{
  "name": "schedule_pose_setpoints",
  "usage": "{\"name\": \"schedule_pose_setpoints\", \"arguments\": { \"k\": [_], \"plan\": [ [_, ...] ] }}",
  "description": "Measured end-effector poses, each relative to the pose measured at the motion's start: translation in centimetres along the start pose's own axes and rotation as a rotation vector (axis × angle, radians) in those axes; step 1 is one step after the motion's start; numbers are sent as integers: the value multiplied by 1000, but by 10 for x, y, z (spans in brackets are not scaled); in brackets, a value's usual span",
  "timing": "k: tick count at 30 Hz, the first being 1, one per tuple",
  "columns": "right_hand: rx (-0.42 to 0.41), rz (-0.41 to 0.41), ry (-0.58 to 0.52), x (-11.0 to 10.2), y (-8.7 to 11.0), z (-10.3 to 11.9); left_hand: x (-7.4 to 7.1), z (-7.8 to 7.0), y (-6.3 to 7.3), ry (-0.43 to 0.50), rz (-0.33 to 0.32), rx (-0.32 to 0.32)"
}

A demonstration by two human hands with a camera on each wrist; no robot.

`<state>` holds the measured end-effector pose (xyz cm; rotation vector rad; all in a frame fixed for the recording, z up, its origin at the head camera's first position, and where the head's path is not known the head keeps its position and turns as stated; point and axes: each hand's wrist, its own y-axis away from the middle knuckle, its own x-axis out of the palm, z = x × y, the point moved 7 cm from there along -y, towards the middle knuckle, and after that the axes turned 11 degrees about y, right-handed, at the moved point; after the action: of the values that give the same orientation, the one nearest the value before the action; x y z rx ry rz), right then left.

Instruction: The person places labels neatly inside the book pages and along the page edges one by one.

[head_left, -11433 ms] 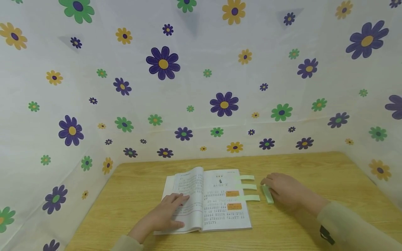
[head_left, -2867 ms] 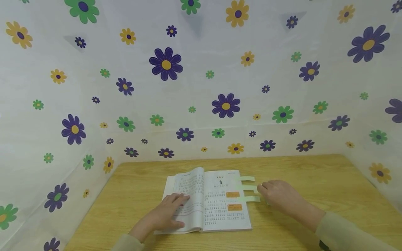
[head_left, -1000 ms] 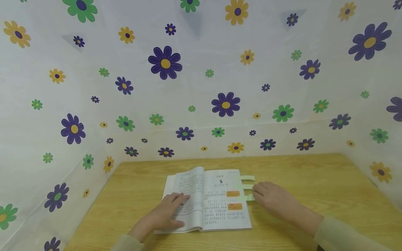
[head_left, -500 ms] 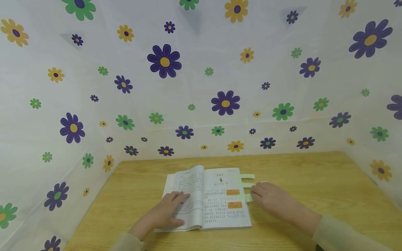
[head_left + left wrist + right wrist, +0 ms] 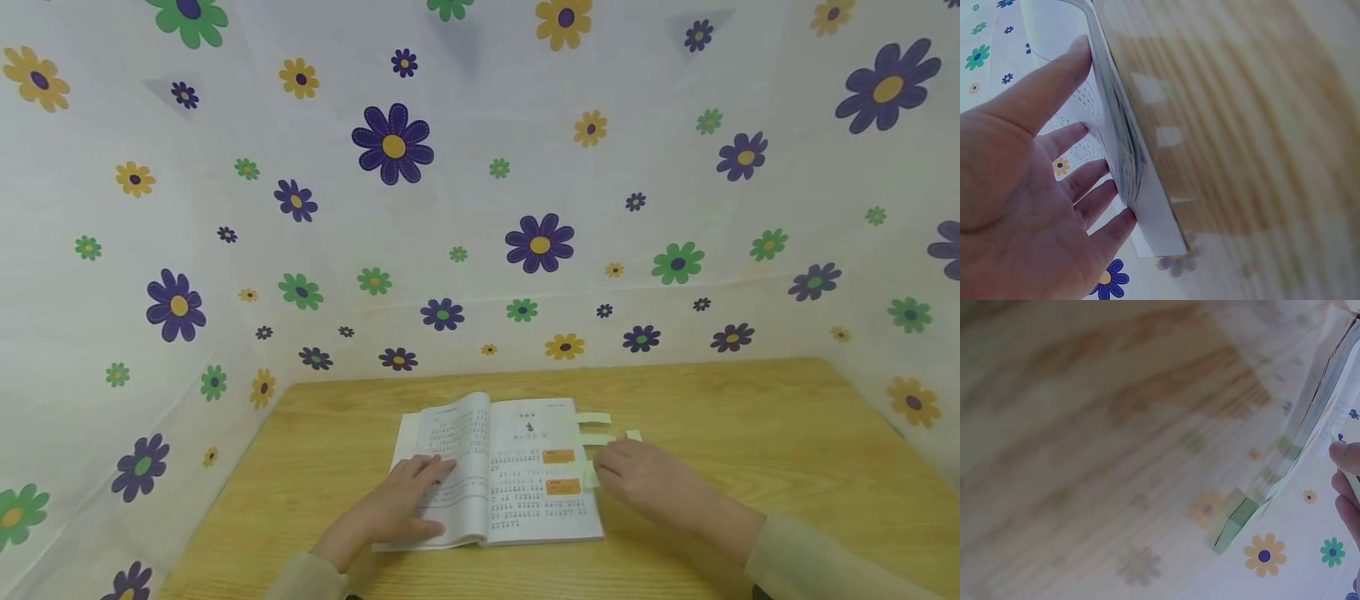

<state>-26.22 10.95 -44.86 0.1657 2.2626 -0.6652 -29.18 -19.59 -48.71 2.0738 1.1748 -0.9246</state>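
An open book (image 5: 528,521) lies on the table with printed pages facing up. My left hand (image 5: 397,504) rests on its left page, fingers spread loosely; in the left wrist view that hand (image 5: 1035,187) lies along the book's edge. Two pale green sticky tabs, an upper one (image 5: 594,418) and a lower one (image 5: 597,439), stick out from the right page. Just below them my right hand (image 5: 648,479) pinches another pale green strip (image 5: 590,476) at the page edge. Its far end is hidden by my fingers. Behind the knuckles shows the end of a green tab pad (image 5: 633,435).
The book and pad lie on a wood-grain table (image 5: 735,417). A white sheet (image 5: 450,208) printed with flowers stands round its back and sides. Orange printed boxes (image 5: 562,486) mark the right page.
My right hand came from the tab pad to the book's right edge, then slid slightly left and down along the strip. The pad's end now shows behind it. My left hand stays put.
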Motion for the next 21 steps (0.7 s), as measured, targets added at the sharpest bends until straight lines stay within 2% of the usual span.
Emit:
{"name": "schedule_pose_setpoints", "arguments": {
  "k": [5,11,21],
  "plan": [
    [-18,6,20,1,0,3,1,1,0,-1,-4,10],
    [-15,1,-46,-1,-2,5,-1,-1,2,-13,0,17],
    [-80,6,-34,-5,-6,12,2,3,-2,-12,2,11]
  ]
}}
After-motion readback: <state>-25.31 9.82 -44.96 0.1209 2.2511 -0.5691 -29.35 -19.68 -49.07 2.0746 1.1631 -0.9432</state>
